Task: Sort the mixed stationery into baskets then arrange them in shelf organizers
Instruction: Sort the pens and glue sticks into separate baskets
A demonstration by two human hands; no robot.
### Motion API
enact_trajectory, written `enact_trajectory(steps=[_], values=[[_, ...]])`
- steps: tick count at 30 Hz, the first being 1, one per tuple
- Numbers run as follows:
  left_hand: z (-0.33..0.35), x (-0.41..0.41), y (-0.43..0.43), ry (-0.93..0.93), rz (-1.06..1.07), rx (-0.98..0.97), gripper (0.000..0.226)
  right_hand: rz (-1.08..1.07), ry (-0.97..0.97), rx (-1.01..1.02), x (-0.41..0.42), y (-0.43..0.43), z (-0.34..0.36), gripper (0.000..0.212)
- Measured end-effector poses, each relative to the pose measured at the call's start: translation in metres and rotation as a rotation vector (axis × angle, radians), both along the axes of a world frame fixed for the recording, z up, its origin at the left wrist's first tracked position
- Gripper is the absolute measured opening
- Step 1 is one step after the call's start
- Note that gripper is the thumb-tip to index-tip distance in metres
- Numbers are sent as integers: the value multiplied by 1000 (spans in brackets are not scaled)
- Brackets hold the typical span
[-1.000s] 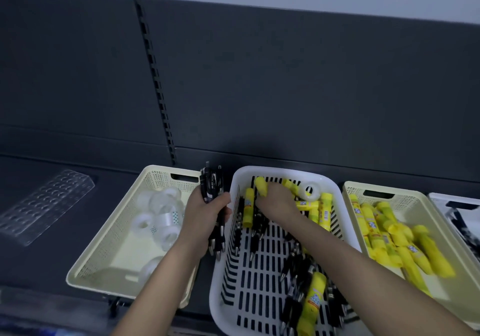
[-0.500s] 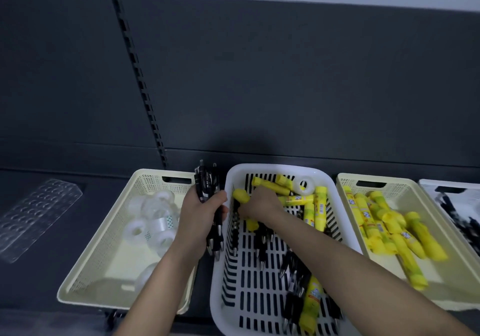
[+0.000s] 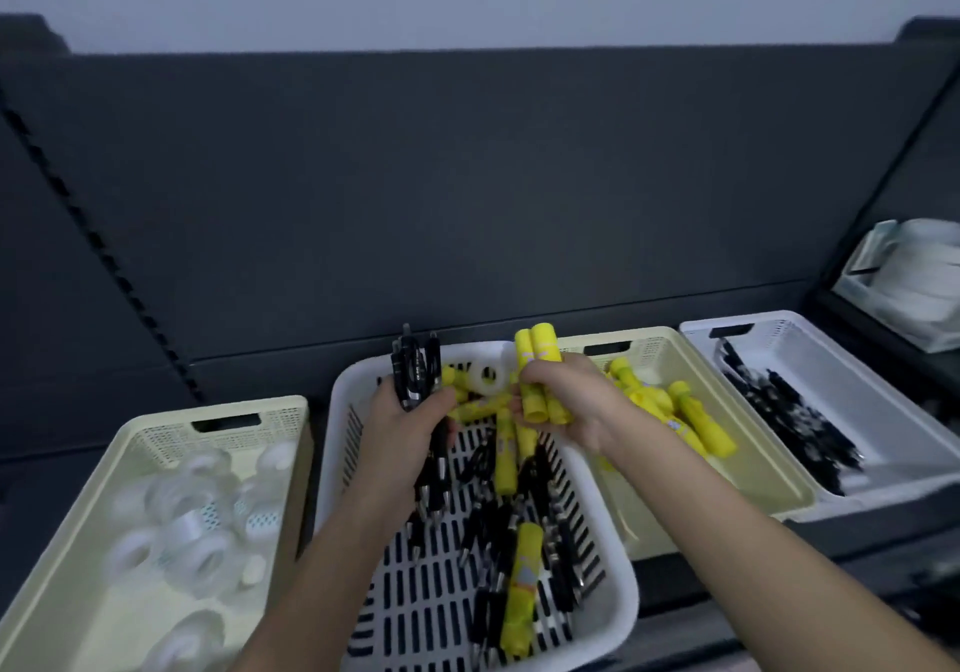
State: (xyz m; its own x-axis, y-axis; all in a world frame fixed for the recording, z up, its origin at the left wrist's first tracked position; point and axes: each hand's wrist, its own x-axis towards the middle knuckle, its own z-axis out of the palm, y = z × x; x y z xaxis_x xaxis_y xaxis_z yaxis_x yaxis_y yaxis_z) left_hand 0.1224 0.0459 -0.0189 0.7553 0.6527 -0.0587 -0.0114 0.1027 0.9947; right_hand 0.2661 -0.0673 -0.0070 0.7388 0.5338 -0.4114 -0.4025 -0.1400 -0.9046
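Left hand [image 3: 405, 427] over the slotted white basket [image 3: 332, 443] curls its fingers round a bundle of black pens [image 3: 415, 370], right hand [image 3: 566, 396] above its far rim clutching yellow glue sticks [image 3: 540, 349]

The right grip [image 3: 566, 401] has come up out of the slotted basket [image 3: 623, 598]. Half a second ago it reached down among the loose items at the basket's 12 o'clock end; now it is raised over the 1 o'clock rim, clutching several yellow glue sticks [image 3: 537, 354] on end. The left grip [image 3: 402, 432], with its bundle of black pens [image 3: 415, 365], has shifted from outside the 10 o'clock rim to above the basket's 11 o'clock corner. The view has swung right. The clear organizer at 9 o'clock has gone from sight, the white pen basket [image 3: 831, 375] at 3 o'clock now shows whole, and a tray of white items [image 3: 914, 276] has appeared at 2 o'clock.
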Motion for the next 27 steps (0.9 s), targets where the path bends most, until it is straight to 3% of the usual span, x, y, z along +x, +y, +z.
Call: enact_trajectory(steps=[4, 8, 13, 17, 21, 24, 27], values=[[8, 27, -28, 11, -21, 20, 10, -170, -244, -195, 39, -55, 0, 7], [10, 56, -64, 3, 23, 8, 8, -128, -468, -466, 73, -101, -11, 28], [11, 93, -113, 31, 13, 32, 10, 45, -584, -523, 106, -137, -9, 24], [11, 127, -154, 70, -27, 42, 13, 29, -709, -532, 141, -174, -2, 30], [4, 168, -198, 148, -116, 63, 12, 129, -879, -716, 172, -227, -11, 19], [0, 198, -231, 202, -144, 99, 14, 196, -900, -811, 192, -263, -22, 36], [1, 230, -258, 225, -191, 108, 17, 207, -873, -776, 210, -291, -28, 38]])
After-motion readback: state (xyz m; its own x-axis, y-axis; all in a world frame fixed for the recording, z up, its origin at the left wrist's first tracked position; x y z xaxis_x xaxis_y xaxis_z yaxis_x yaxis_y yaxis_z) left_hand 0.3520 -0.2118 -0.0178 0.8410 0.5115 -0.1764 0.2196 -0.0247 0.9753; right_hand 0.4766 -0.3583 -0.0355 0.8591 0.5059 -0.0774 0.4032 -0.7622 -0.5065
